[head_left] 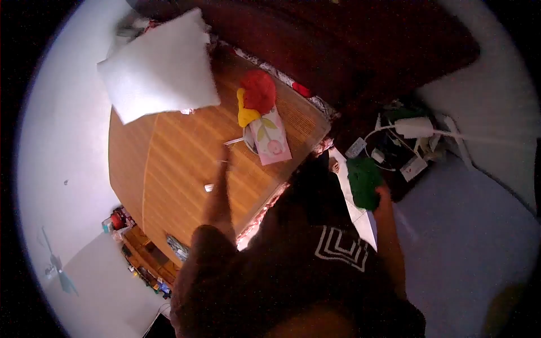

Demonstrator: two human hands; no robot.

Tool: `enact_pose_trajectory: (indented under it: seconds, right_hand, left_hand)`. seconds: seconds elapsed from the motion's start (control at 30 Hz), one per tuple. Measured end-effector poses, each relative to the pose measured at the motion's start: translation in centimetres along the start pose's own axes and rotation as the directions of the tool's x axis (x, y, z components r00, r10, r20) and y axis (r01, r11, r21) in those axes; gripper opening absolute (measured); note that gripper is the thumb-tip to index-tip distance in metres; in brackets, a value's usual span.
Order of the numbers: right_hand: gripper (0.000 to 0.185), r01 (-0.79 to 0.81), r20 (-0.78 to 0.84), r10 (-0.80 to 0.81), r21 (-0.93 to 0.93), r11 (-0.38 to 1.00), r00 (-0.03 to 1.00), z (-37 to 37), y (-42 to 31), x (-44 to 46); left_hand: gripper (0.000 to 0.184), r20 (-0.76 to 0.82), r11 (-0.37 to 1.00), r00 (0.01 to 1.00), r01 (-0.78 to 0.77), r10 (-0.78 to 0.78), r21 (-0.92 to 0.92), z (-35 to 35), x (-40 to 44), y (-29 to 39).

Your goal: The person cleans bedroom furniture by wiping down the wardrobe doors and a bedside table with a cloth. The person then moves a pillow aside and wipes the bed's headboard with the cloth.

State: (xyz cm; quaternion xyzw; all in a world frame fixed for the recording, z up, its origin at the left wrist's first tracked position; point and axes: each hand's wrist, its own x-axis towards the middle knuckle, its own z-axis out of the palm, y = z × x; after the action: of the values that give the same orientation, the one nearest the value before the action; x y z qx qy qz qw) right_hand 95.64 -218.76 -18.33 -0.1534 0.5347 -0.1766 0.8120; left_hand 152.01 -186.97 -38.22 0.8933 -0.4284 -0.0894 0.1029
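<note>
Green cloth point(363, 181) is hanging off to the right of the wooden surface point(180, 146), where a person's right hand point(384, 195) is holding it by its lower right edge, fingers clamping the material. Its long axis is running roughly up and down the view, the upper end leaning slightly left and pointing toward a tangle of cables point(389, 128); folds and dim light are blurring its outline, and the fingertips are disappearing behind it.

Over the surface, the left hand point(225, 154) is reaching out in shadow. Its fingers are blending into the dimness; whether they are parting or closing, one cannot tell. Just beyond them a thin white stick point(234, 141) is lying next to a bowl point(248, 138), which a floral packet point(274, 141) is mostly hiding. Yellow cloth point(247, 114) is touching the packet's upper end, and red cloth point(260, 90) is partly overlapping the yellow. Farther off, a white sheet point(160, 70) is covering one end of the surface. A small white object point(209, 187) is sitting beside the left forearm, too small to identify.
</note>
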Motion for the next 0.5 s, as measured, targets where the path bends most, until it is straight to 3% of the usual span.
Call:
enact_pose_trajectory:
  seconds: [0.03,0.07,0.1,0.13,0.17,0.2,0.27,0.3,0.33,0.4,0.47,0.5]
  right_hand:
    - [0.049,-0.039,-0.042,0.041,0.043,0.998,0.998,-0.6,1.0,-0.1]
    - [0.047,-0.08,-0.088,0.087,0.083,0.993,0.992,-1.2,2.0,-0.1]
    - [0.047,-0.098,-0.097,0.105,0.071,0.993,0.99,-1.3,2.5,-0.3]
    - [0.049,-0.134,-0.048,0.138,0.08,0.988,0.989,-0.1,2.6,-0.7]
    - [0.051,-0.171,0.001,0.171,0.088,0.981,0.985,0.3,3.1,-0.5]
    - [0.051,-0.187,-0.007,0.188,0.08,0.979,0.982,-0.2,4.3,-0.1]
    - [0.055,-0.196,-0.021,0.195,-0.042,0.98,0.981,-1.2,6.6,0.9]
    - [0.055,-0.205,-0.031,0.204,-0.042,0.978,0.978,-0.9,7.2,1.2]
    - [0.055,-0.192,-0.046,0.19,-0.046,0.98,0.981,-0.5,7.4,1.2]
    - [0.055,-0.193,-0.065,0.19,-0.047,0.98,0.98,-1.3,8.5,2.2]
    - [0.056,-0.27,-0.003,0.272,0.095,0.958,0.962,-3.0,10.5,3.3]
    - [0.059,-0.23,-0.032,0.234,0.104,0.968,0.972,-1.5,10.0,3.5]
  left_hand:
    - [0.027,0.227,0.947,0.954,-0.246,0.198,0.207,6.4,-2.0,4.2]
    - [0.048,0.129,0.992,0.986,0.112,-0.104,-0.059,3.2,-3.0,13.9]
    - [0.069,0.227,0.956,0.955,0.232,-0.189,-0.18,4.7,-3.4,18.2]
    - [0.08,0.385,0.99,0.912,0.141,-0.138,0.021,5.8,-2.2,20.9]
    - [0.076,0.477,0.984,0.862,0.171,-0.17,0.042,4.5,-1.1,23.9]
    - [0.076,0.489,0.982,0.853,0.185,-0.183,0.044,7.1,-1.4,23.0]
    - [0.072,0.322,0.985,0.932,0.144,-0.166,0.09,13.2,-1.7,20.6]
    - [0.071,0.231,0.977,0.961,0.111,-0.152,0.183,13.9,-1.3,20.1]
    - [0.071,0.244,0.977,0.957,0.112,-0.155,0.182,14.3,-0.4,18.8]
    - [0.071,0.119,0.971,0.99,0.043,-0.073,0.237,13.9,2.3,15.8]
    - [0.071,0.166,0.946,0.982,0.03,-0.088,0.323,12.6,5.5,13.4]
    - [0.07,0.119,0.962,0.991,0.026,-0.061,0.273,12.0,7.2,12.0]
